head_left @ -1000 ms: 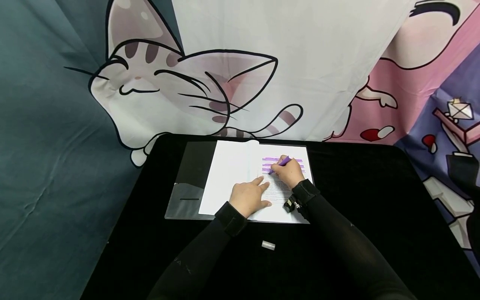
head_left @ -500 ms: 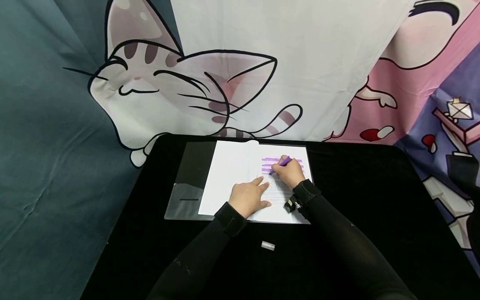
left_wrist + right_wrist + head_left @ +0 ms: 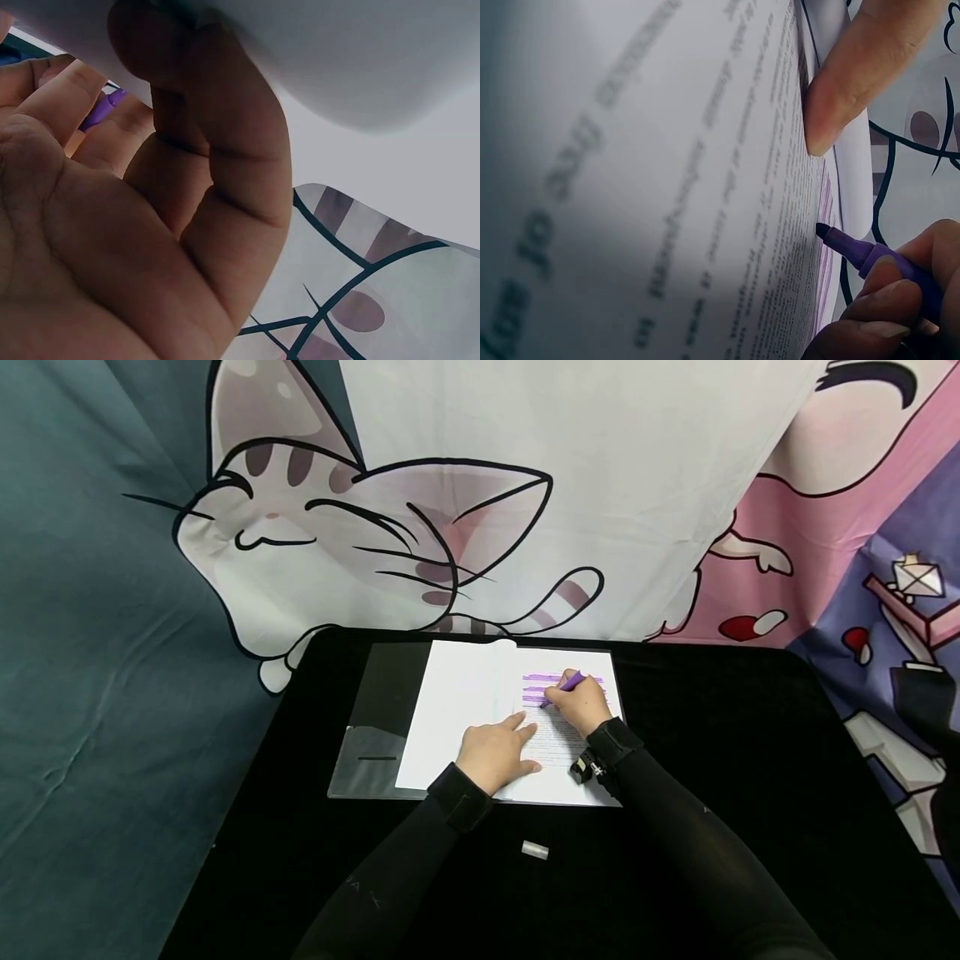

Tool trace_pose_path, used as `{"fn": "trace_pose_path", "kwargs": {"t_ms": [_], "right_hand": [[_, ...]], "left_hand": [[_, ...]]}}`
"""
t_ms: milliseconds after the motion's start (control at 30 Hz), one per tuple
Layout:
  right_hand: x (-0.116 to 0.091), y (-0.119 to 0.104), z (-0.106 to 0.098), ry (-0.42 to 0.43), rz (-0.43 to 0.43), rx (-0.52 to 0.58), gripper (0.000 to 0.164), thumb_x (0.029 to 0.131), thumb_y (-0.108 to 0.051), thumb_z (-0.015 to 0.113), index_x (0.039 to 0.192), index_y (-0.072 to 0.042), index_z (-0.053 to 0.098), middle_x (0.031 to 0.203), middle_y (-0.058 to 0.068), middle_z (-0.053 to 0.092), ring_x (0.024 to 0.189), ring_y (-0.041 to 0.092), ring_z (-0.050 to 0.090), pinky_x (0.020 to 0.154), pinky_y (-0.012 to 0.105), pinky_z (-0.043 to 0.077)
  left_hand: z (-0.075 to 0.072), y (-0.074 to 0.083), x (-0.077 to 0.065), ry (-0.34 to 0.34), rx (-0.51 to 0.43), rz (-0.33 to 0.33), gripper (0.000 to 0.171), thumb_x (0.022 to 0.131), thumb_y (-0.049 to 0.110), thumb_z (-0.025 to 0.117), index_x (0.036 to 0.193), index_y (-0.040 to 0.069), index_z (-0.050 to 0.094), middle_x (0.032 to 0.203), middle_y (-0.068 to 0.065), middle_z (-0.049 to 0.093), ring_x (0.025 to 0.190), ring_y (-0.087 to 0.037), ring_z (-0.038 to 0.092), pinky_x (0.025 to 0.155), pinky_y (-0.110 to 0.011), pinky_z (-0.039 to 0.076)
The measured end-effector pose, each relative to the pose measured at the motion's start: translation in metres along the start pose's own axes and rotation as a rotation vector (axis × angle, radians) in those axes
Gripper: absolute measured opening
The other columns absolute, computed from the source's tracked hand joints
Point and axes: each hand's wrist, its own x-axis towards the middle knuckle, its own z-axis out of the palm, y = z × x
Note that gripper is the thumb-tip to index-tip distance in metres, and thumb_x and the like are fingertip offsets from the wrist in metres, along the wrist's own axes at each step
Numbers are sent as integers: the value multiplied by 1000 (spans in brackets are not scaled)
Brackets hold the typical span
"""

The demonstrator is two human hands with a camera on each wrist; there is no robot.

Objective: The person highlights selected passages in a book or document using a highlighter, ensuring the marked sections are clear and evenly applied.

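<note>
In the head view, my right hand point(image 3: 585, 703) pinches a purple highlighter point(image 3: 572, 681) over the right page of an open stack of white paper point(image 3: 450, 718). The page carries printed text, and purple stripes point(image 3: 536, 688) cover several of its upper lines. In the right wrist view, the dark chisel tip point(image 3: 823, 230) meets the page beside the purple marks. My left hand point(image 3: 491, 753) rests on the paper near the middle fold, fingers spread. The left wrist view shows its underside, its outer fingers bent against the paper, with a bit of the purple highlighter point(image 3: 103, 109) beyond.
Under the paper lies a clear folder point(image 3: 367, 768), its cover spread to the left. A small silvery-white cylinder point(image 3: 535, 850) lies on the black tabletop point(image 3: 720, 727) nearer the person. Behind the table hangs a cartoon-printed curtain point(image 3: 637, 510).
The highlighter tip has slid slightly rightward along a line of text with my right hand. My left hand has stayed in place on the paper.
</note>
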Motion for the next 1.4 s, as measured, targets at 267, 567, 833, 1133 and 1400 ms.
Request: {"fn": "trace_pose_path", "kwargs": {"t_ms": [267, 567, 833, 1133, 1400], "right_hand": [[2, 3, -3, 4, -13, -36, 23, 88, -27, 81, 77, -17, 63, 72, 2, 67, 68, 24, 59, 59, 34, 43], [3, 7, -5, -1, -21, -26, 23, 88, -27, 81, 77, -18, 64, 71, 2, 71, 67, 24, 59, 57, 34, 42], [2, 5, -9, 2, -6, -41, 21, 88, -27, 81, 77, -18, 65, 72, 2, 73, 70, 26, 62, 61, 35, 45], [-6, -3, -11, 30, -16, -77, 24, 88, -23, 80, 73, -18, 63, 67, -1, 68, 67, 22, 60, 57, 32, 43], [-39, -35, -20, 44, -44, -20, 23, 89, -14, 75, 74, -14, 58, 67, 3, 64, 68, 24, 54, 60, 35, 39]], "left_hand": [[-3, 1, -1, 3, 9, 2, 76, 102, 72, 72, 168, 38, 58, 179, 9, 51, 138, -24, 77, 93, -51, 68], [-2, 1, -2, -2, 7, -5, 76, 101, 72, 72, 168, 39, 57, 180, 9, 50, 139, -24, 76, 94, -51, 68], [0, 1, -1, -4, 8, -6, 76, 102, 72, 72, 169, 39, 56, 180, 9, 49, 141, -24, 75, 95, -51, 68], [1, 1, -3, 29, 18, 9, 76, 101, 72, 72, 167, 36, 59, 178, 7, 54, 135, -25, 78, 91, -49, 70], [3, 0, -1, 37, 22, 14, 75, 102, 73, 71, 166, 36, 60, 177, 7, 54, 134, -25, 79, 89, -49, 69]]}}
